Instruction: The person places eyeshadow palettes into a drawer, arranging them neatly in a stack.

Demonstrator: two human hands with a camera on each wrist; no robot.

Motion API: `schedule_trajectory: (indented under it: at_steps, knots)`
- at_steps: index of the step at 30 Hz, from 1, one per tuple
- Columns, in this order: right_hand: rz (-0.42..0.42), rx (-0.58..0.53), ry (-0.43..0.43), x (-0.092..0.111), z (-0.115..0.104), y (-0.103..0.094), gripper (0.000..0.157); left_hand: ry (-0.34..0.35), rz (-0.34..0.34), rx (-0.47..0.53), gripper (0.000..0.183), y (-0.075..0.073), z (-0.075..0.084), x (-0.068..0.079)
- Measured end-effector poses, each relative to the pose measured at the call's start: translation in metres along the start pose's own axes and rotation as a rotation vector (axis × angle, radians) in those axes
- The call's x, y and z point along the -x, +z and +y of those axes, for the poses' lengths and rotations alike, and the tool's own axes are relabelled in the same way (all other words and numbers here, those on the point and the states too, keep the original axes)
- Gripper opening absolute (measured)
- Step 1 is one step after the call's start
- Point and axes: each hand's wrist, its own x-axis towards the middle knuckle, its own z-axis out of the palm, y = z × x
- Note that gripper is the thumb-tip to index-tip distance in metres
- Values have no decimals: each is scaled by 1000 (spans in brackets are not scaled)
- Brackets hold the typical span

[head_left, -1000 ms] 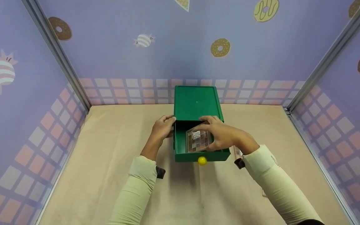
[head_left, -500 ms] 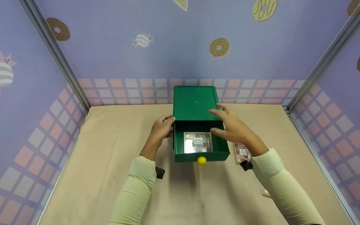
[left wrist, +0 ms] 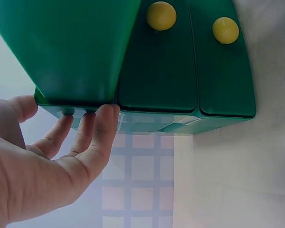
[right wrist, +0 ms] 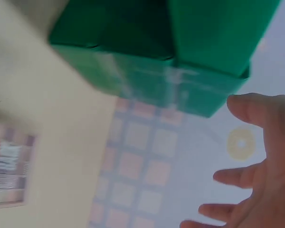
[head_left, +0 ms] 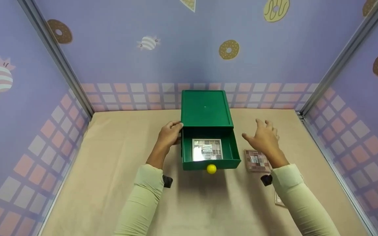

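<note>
A green drawer cabinet (head_left: 205,108) stands against the back wall, its top drawer (head_left: 212,164) pulled out by a yellow knob (head_left: 211,169). Inside the drawer lies a square eyeshadow palette (head_left: 207,149) with a shiny clear lid. My left hand (head_left: 170,133) holds the cabinet's left front edge, thumb at the top corner and fingertips against the side, as the left wrist view shows. My right hand (head_left: 263,139) is in the air right of the cabinet with spread fingers and nothing in it. Below it, another eyeshadow palette (head_left: 257,161) lies on the table.
A further flat case (head_left: 279,200) is partly hidden by the right sleeve. Two lower drawers with yellow knobs (left wrist: 225,30) are closed. Purple printed walls with metal corner posts (head_left: 340,62) surround the beige tabletop (head_left: 123,157) on three sides.
My right hand has let go of the palette, which now lies flat in the drawer, and has moved right, out of the drawer. The left hand has stayed at the cabinet's side.
</note>
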Motion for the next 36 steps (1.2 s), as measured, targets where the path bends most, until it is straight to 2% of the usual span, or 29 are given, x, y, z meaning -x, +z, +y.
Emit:
schedule_trajectory:
  at_steps: [10,25,31,36]
  knots:
    - [-145,68,196,7,40,38,98,5,-12,34,39,-1,1,1]
    - [-232,86,352,22,81,100,87,-12,-4,9,41,-1,-2,-1]
    - [-231,115,377,28,89,110,80,0,5,-2,40,-1,-2,-2]
    - [-264,132,406,30,86,108,88,9,5,2,38,0,-2,-2]
